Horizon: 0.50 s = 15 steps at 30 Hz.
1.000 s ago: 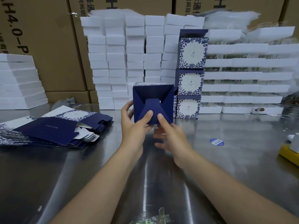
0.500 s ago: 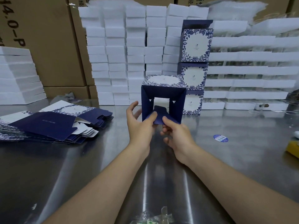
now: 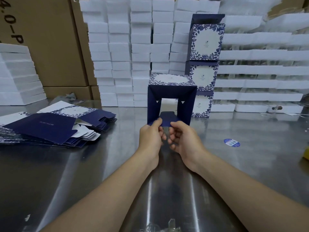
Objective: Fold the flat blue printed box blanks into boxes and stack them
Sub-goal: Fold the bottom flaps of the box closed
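A half-folded blue box (image 3: 172, 91) stands in front of me as an open sleeve, printed white-and-blue face up, and I see right through it. My left hand (image 3: 150, 139) and my right hand (image 3: 185, 139) both pinch its lower front flap at the near bottom edge. A pile of flat blue printed blanks (image 3: 50, 124) lies on the steel table (image 3: 250, 164) to the left. Three finished boxes (image 3: 204, 64) stand stacked one on another just behind and right of the held box.
White foam blocks (image 3: 130, 52) are stacked high along the back and on the left (image 3: 16, 76). Brown cartons (image 3: 50, 39) stand behind them. A round blue sticker (image 3: 232, 142) lies on the table at right, and a yellow object (image 3: 306, 153) sits at the right edge.
The box's bottom flaps, folded closed a second ago, have opened out so the sleeve is see-through. Both hands have dropped to the lower flap, and the box's printed top came into view.
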Motion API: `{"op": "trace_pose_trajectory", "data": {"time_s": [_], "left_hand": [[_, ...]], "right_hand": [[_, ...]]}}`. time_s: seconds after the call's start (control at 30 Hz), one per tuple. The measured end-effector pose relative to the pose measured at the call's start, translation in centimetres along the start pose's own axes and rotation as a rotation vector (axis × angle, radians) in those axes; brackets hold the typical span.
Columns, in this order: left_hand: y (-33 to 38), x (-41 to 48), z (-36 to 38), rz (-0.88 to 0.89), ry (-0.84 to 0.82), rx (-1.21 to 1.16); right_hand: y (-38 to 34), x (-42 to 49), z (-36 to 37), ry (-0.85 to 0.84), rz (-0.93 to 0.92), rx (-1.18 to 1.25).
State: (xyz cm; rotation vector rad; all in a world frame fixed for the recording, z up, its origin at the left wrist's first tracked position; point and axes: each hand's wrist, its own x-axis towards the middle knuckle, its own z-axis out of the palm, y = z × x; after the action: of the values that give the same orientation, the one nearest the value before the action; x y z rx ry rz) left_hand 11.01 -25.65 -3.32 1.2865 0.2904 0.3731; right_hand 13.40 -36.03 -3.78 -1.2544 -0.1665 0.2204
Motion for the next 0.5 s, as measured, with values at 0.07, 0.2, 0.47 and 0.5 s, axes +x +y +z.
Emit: {"op": "trace_pose_trajectory", "data": {"time_s": [0.07, 0.2, 0.47, 0.5], "left_hand": [[-0.04, -0.21, 0.15, -0.005, 0.001, -0.002], [-0.19, -0.72, 0.33, -0.031, -0.023, -0.028], [-0.28, -0.39, 0.22, -0.021, -0.005, -0.041], [-0.29, -0.38, 0.15, -0.02, -0.002, -0.032]], "right_hand": [[0.04, -0.02, 0.0, 0.006, -0.007, 0.007], [0.02, -0.06, 0.07, 0.059, -0.039, 0.033], [0.03, 0.04, 0.05, 0.118, 0.008, 0.088], [0.14, 0.05, 0.06, 0.125, 0.006, 0.087]]}}
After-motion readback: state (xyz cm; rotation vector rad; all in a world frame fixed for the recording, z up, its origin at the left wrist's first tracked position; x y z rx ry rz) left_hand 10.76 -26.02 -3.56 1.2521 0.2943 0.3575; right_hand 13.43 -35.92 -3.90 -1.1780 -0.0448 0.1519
